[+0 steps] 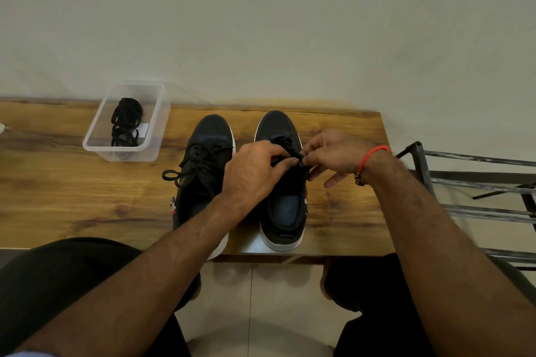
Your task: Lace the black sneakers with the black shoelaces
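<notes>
Hands meet over the right-hand sneaker [282, 182], w/ the person seated at a wooden table [72, 188], knees in dark trousers under its near edge. Left hand [252, 171] comes in across the gap btwn the two shoes, fingers curled, thumb and fingertips pinching a bit of black lace [295, 158] at the eyelet area. Right hand [333, 156] faces it from the other side, thumb and forefinger pinching the same lace end, the other fingers loose and pointing down toward the table. A red thread band [372, 155] sits on the right wrist. Both pinches are narrow and tight on the lace; the exact eyelet can't be made out, too dark and partly hidden by the fingers.

Right-hand sneaker stands upright, toe pointing to the wall, heel near the table's front edge, white sole showing, lacing only visible near the toe end. Left-hand sneaker [203, 171] stands just beside it, parallel, already laced w/ a bow and a loop hanging off its left side; the left forearm crosses over its heel.

Clear plastic box [127, 122] sits well apart at the back left of the table, w/ a bundle of spare black laces [126, 124] inside. Metal rack [478, 182] stands off the table's right end.
</notes>
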`<state>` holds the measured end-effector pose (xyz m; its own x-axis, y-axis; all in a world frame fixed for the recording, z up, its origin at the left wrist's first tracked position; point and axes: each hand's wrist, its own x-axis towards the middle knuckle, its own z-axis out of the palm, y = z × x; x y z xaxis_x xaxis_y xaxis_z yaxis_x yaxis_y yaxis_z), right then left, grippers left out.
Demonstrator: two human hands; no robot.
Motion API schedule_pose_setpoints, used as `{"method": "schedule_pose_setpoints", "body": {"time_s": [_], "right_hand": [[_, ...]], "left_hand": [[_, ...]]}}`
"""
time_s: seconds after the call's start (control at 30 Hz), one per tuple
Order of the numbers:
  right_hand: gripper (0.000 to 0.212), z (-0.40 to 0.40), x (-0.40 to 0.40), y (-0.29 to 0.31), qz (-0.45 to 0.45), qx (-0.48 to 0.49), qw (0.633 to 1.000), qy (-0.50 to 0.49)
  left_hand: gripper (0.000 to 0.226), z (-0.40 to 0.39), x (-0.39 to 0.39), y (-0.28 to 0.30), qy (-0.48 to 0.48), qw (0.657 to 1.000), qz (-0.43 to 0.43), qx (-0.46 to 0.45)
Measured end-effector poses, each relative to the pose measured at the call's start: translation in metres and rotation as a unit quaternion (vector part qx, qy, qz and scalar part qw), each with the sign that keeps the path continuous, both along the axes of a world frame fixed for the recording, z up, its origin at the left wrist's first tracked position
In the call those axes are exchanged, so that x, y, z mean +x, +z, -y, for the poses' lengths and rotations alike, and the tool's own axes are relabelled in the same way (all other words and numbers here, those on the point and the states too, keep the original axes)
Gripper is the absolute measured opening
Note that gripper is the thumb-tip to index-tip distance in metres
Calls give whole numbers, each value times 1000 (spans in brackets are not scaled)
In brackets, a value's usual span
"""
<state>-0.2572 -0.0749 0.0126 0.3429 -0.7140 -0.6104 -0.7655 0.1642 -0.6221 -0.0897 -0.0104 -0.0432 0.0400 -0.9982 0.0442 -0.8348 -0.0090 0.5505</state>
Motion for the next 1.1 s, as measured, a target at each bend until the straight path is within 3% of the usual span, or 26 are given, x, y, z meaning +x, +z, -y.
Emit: {"method": "schedule_pose_setpoints", "body": {"time_s": [0.1,0.2,0.8,1.1], "right_hand": [[14,0,0,0,1,0,1000,0],[14,1,0,-1,2,1,1000,1],[13,1,1,-1,6,5,1000,7],[14,1,3,-6,21,-6,999,-26]], "left_hand": [[18,4,3,-1,35,994,-99,24],[11,7,4,-1,59,991,-118,29],[17,-1,-4,6,72,997,-31,17],[22,2,2,7,19,999,-7,28]]}}
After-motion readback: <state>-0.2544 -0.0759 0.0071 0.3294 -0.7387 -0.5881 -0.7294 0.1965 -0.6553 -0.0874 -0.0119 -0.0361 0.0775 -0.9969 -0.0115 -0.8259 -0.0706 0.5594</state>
